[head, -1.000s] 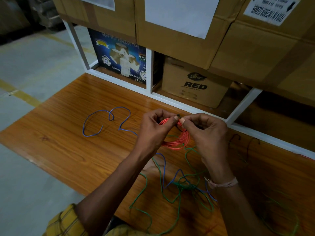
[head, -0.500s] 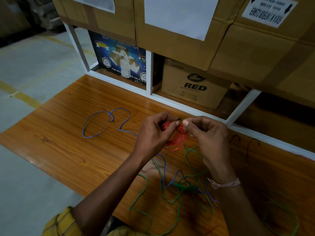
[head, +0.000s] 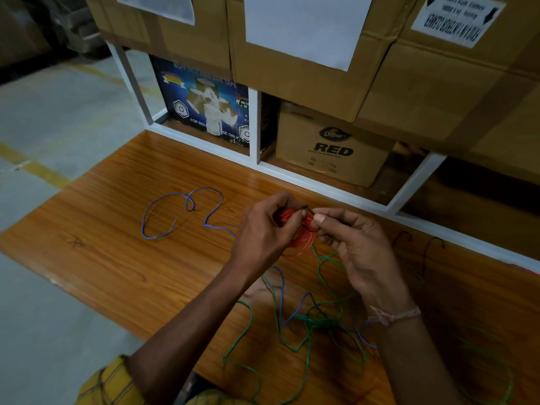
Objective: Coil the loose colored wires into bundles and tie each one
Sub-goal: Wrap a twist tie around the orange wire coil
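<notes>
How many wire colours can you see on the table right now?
3. The coiled red wire bundle sits between both hands; the loose blue wire loops left and runs under them; the tangled green wire lies nearer. Faint dark strands far right are unclear.

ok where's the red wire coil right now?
In the head view, centre frame: the red wire coil is held above the wooden table between the left hand and right hand.
</notes>
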Action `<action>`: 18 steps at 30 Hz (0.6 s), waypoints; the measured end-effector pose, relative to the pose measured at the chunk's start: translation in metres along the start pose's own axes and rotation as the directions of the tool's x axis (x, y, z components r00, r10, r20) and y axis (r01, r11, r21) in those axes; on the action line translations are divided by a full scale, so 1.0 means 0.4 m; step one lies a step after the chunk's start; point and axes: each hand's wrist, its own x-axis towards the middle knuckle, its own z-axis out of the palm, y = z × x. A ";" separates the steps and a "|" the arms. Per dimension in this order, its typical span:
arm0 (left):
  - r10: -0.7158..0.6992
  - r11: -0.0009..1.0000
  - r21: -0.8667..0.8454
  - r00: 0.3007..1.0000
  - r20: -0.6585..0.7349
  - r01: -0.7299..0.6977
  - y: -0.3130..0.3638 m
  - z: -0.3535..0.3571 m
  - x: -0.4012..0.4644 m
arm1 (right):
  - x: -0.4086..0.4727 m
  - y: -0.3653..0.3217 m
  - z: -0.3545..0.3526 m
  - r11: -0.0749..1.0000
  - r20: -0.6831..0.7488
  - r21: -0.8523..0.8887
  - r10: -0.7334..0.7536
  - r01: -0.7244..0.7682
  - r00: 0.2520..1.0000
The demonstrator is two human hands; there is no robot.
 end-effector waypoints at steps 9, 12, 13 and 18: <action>-0.031 0.995 -0.089 0.999 0.031 0.033 0.000 0.008 -0.004 | 0.003 0.007 -0.009 0.997 0.006 0.076 0.008 -0.009 1.000; -0.092 0.981 -0.174 0.996 -0.004 0.090 -0.009 0.013 -0.002 | 0.006 0.008 -0.008 0.996 -0.003 0.092 -0.007 0.007 1.000; -0.095 0.979 -0.179 0.995 -0.007 0.092 -0.010 0.012 -0.002 | 0.007 0.009 -0.008 0.995 -0.008 0.094 -0.011 0.012 1.000; -0.051 0.994 -0.093 0.999 0.015 0.052 0.005 0.007 -0.004 | 0.011 0.010 -0.008 0.996 0.001 0.089 0.003 -0.003 1.000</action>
